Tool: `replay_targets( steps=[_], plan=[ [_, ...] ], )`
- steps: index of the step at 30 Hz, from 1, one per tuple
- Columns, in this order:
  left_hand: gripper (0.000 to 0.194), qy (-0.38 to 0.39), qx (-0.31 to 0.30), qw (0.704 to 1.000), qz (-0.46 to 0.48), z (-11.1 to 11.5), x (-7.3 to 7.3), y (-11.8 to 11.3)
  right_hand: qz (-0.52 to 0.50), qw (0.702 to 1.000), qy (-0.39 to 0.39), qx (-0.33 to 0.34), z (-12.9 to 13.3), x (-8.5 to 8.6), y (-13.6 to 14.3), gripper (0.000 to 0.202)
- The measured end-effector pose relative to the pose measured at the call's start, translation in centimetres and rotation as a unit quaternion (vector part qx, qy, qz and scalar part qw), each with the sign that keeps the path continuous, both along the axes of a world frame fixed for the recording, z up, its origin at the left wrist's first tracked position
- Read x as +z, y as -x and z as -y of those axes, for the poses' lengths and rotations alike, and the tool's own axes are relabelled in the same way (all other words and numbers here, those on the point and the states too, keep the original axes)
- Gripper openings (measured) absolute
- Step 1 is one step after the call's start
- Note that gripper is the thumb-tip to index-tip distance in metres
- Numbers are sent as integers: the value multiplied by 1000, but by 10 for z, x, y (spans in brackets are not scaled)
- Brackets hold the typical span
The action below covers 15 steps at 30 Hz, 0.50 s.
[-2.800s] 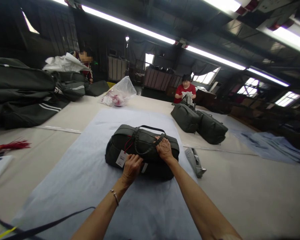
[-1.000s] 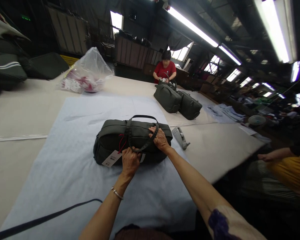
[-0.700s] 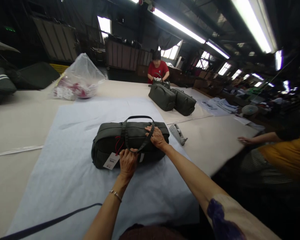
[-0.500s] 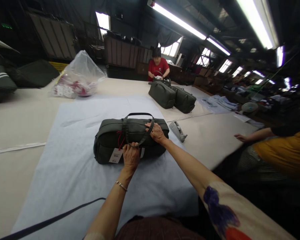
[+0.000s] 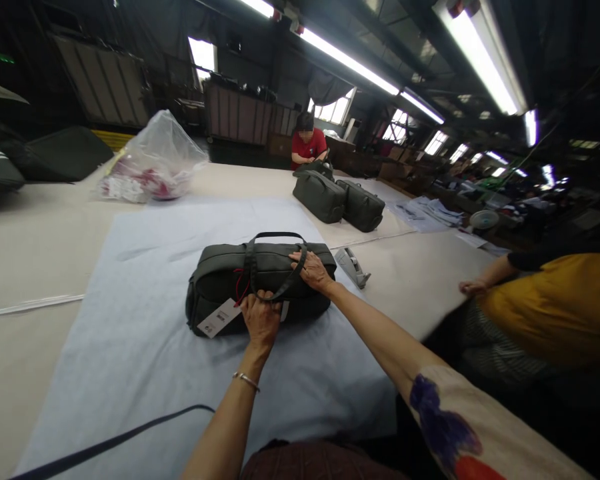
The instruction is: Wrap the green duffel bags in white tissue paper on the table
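A dark grey-green duffel bag [image 5: 220, 267] lies lengthwise before me on a pale blue cloth [image 5: 145, 320]. Its two strap handles rise in loops; the front handle [image 5: 283, 288] hangs over the near side. My left hand [image 5: 261, 319] is closed at the lowest part of this handle, its fingertips partly hidden. Fingers outstretched, my right hand [image 5: 311, 272] rests flat on the right part of the bag, beside the front handle. A white paper tag [image 5: 219, 318] on a red cord [image 5: 239, 287] hangs left of my left hand.
A grey tape dispenser [image 5: 353, 268] sits right of the bag. Two similar bags [image 5: 320, 197] stand farther back, near a person in red [image 5: 309, 145]. Another person in a yellow top [image 5: 555, 307] is at right. A clear plastic bag [image 5: 155, 160] lies back left; a dark strap [image 5: 120, 440] crosses the near cloth.
The white tag has swung left and now lies tilted. Both hands keep their places on the bag, while the view has shifted slightly. The person in red has bent lower.
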<state>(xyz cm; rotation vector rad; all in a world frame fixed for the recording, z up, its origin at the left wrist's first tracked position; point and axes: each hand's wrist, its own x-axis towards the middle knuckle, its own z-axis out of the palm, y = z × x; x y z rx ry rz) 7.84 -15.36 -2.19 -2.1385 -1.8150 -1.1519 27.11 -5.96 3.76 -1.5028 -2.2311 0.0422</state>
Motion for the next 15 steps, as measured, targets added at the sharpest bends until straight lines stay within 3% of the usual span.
replay_targets(
  steps=[8, 15],
  plan=[
    [13, 4, -69, 996, -47, 4, -6, 8, -7, 1000, 4, -6, 5, 3, 1, 36],
    [16, 28, -68, 997, -29, 0, 1, 4, -7, 1000, 16, -3, 4, 9, 2, 37]
  ],
)
